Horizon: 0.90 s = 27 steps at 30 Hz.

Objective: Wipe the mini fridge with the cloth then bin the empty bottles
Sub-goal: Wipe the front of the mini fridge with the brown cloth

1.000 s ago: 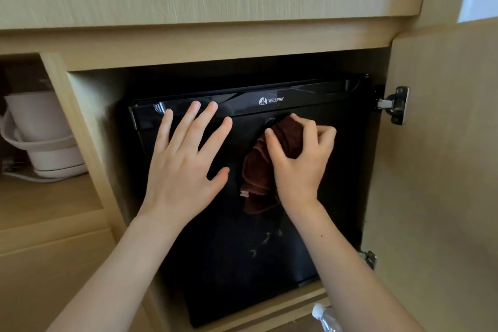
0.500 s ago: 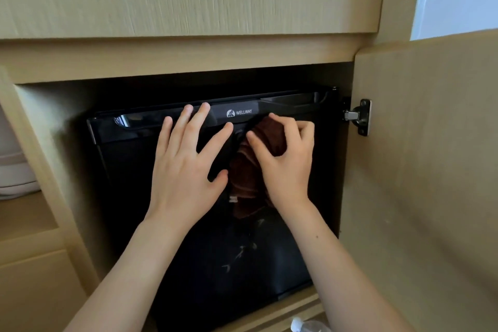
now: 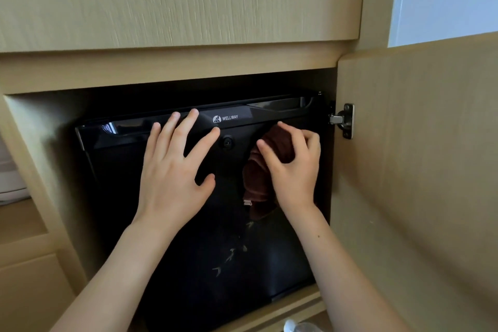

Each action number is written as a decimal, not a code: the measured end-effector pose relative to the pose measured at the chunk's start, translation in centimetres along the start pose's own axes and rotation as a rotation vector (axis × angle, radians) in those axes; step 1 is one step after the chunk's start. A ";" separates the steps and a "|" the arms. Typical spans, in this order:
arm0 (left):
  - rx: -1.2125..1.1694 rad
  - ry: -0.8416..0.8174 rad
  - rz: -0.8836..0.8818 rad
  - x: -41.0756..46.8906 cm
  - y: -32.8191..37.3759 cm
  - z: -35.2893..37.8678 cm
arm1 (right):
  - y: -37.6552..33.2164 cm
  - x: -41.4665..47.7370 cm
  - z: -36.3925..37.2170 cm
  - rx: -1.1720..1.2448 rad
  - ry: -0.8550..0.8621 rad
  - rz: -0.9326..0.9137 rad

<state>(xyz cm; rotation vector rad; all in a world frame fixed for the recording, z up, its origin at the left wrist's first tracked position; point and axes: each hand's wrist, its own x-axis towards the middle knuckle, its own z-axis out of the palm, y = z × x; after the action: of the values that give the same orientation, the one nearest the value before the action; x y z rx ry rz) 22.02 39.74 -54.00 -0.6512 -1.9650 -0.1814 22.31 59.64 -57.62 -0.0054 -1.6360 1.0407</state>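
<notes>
- Right now I am looking into a pale wooden cabinet [image 3: 172, 67] whose cabinet door [image 3: 417, 170] stands swung open on my right.
- Inside sits the black mini fridge [image 3: 121, 183], shut and filling most of the opening. I judge the wiping step to be in hand, with the binning not yet begun.
- My left hand [image 3: 172, 186] lies flat on the fridge front near its top edge. Its fingers are spread and straight and grip nothing, which I read as bracing the fridge.
- My right hand [image 3: 293, 178] is apart from the left, up by the top right corner. Its fingers are curled round the cloth [image 3: 256, 180] and press it to the door.
- That cloth is dark brown and bunched, with a loose fold hanging below my palm against the black surface.
- Pale marks [image 3: 229, 259] show lower down the front, below both hands. My next move likely calls for dragging the cloth down over them with firm pressure while the left hand steadies the fridge.
- A clear bottle [image 3: 296, 327] peeks in at the bottom edge. I cannot tell whether it is empty, and no bin is in view.
</notes>
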 end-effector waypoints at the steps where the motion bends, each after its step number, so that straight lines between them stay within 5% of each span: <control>1: 0.000 0.001 0.004 0.0 -0.1 0.0 | 0.5 0.1 -0.3 0.054 0.027 0.070; 6: -0.018 0.005 0.042 -0.3 -0.7 0.0 | 1.0 -1.1 0.1 0.152 0.222 0.333; 12: -0.049 0.010 0.116 -1.3 -1.9 0.6 | 1.1 -5.2 1.0 -0.040 -0.151 -0.099; 18: 0.014 -0.067 0.203 -2.9 -4.1 0.1 | 2.6 -1.7 0.0 0.177 0.277 0.384; 20: 0.025 -0.081 0.205 -3.4 -4.3 0.1 | 2.4 -1.9 0.2 0.179 0.300 0.419; 25: -0.031 -0.037 0.163 -3.7 -3.4 0.7 | 1.0 -7.1 1.8 -0.007 -0.031 0.021; 27: -0.045 -0.028 0.156 -3.8 -3.3 1.0 | 1.4 -7.1 1.6 0.017 -0.099 0.008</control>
<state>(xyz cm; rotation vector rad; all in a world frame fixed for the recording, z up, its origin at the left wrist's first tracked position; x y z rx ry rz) 20.86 35.98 -57.22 -0.8371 -1.9316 -0.1217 22.93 55.96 -64.07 0.0507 -1.7174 1.0755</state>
